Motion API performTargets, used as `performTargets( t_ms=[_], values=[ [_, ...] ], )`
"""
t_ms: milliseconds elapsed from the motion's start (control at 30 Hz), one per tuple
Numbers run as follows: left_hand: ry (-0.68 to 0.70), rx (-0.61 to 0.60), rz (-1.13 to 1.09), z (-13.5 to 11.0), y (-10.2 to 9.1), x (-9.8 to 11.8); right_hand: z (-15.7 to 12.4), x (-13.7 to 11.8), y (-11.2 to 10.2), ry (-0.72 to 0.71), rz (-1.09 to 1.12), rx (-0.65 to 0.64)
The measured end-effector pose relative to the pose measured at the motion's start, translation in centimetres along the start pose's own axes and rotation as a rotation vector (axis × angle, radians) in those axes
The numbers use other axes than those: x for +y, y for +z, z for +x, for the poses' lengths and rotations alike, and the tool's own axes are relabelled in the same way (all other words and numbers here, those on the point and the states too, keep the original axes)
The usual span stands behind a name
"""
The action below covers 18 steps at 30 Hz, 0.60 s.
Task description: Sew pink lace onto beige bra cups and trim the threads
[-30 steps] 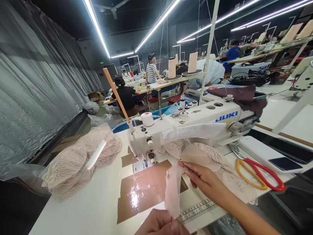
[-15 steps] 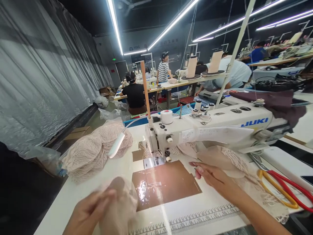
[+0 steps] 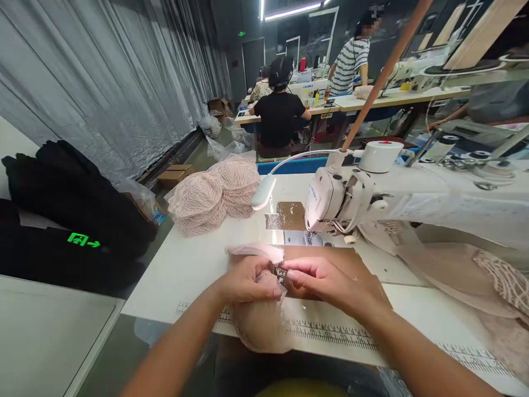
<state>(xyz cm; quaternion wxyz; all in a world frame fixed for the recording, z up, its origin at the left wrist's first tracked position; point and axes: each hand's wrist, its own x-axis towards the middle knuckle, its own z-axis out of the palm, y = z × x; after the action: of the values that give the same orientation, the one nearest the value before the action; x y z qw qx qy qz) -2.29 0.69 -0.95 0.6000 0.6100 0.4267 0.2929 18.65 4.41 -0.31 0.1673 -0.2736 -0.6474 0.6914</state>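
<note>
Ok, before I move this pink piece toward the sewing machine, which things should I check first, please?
1. Grip: ok, left hand and right hand both pinch the pink fabric piece.
2. Piece flat on the table: not ok, it hangs over the front edge.
3. Piece under the sewing machine head: not ok, it lies short of it.
4. Lamp lit: ok, there is glare below it.
5. Way to the machine free: ok, only brown tape lies between.

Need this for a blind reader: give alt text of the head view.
The left hand and right hand pinch beige fabric on the table before a sewing machine. A lace pile lies left; a person sits behind.
</note>
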Motion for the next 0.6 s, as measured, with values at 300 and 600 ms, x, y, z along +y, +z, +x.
performTargets(
  t_ms=[300,600],
  values=[
    [0.004,-0.046,0.009,-0.2,-0.1,0.2,0.5,0.0,0.6,-0.050,-0.095,0.087],
    [-0.123,0.433,0.682,-5.3,-8.0,1.5,-8.2,8.5,-8.9,-0.015,-1.347,0.732]
  ],
)
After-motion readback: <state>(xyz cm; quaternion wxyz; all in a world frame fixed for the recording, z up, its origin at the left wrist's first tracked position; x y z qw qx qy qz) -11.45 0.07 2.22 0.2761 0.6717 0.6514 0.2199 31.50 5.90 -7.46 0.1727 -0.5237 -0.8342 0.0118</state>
